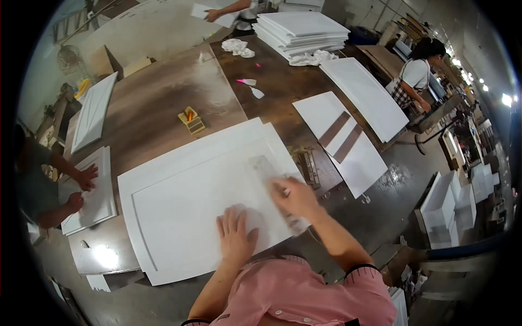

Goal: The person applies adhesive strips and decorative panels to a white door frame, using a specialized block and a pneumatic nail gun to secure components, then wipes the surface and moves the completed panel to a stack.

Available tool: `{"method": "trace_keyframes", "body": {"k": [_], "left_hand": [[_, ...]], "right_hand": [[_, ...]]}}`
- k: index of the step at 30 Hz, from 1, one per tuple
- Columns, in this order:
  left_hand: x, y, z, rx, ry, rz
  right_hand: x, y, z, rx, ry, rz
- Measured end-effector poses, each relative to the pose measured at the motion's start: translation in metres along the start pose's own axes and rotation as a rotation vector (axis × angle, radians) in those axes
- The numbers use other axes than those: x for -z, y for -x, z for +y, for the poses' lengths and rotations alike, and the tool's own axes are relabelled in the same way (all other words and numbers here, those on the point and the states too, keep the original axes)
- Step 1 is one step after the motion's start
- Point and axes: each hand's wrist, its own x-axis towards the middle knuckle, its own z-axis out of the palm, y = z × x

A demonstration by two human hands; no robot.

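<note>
A large white cabinet door panel with a recessed middle lies on the table before me. My left hand rests flat on its near part, fingers spread, holding nothing. Over the panel's right border, my right hand is closed around a long, flat sanding block. The block reaches past the hand at both ends, and motion smears it. Its underside is hidden, so its contact with the panel cannot be made out exactly.
A yellow box sits beyond the panel. To the right, a white board carries two brown strips. White panels are stacked at the back, near white cloths. Co-workers are at left, back and far right; one's hands touch another panel.
</note>
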Motion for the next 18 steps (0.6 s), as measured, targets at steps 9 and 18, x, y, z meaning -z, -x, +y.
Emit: {"method": "trace_keyframes", "body": {"k": [9, 18], "left_hand": [[-0.005, -0.005, 0.013, 0.108, -0.05, 0.04], [-0.036, 0.003, 0.009, 0.377, -0.158, 0.425]], "right_hand": [[-0.024, -0.048, 0.038, 0.171, 0.282, 0.215], [0.091, -0.077, 0.212, 0.208, 0.239, 0.043]]}}
